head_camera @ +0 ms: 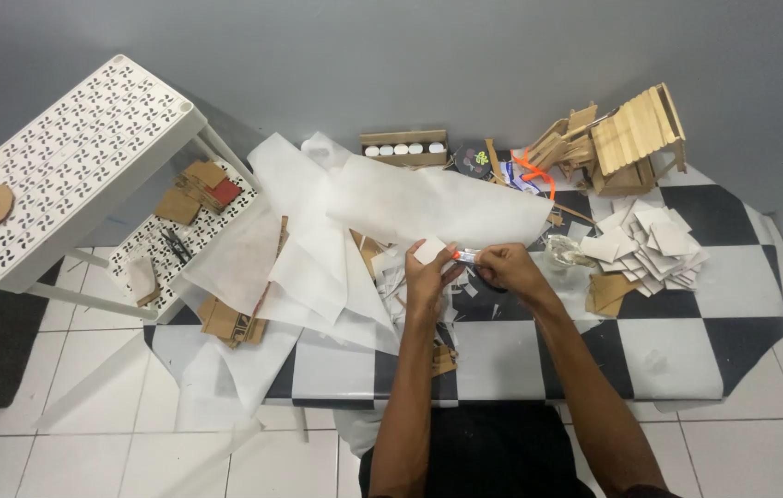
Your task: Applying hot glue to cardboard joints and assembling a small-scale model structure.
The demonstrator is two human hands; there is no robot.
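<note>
My left hand (428,277) pinches a small white square of paper (429,249) above a black-and-white chequered mat (677,355). My right hand (505,267) grips a small tube with an orange end (465,254), its tip pointing at the paper square. The two hands nearly touch over the middle of the mat. Scraps of cardboard and paper lie under them.
Large white paper sheets (428,205) cover the mat's left and back. A pile of white squares (650,244) lies at right, a wooden stick house (636,138) behind it. A box of small pots (403,148) stands by the wall. A white perforated shelf (69,157) stands left.
</note>
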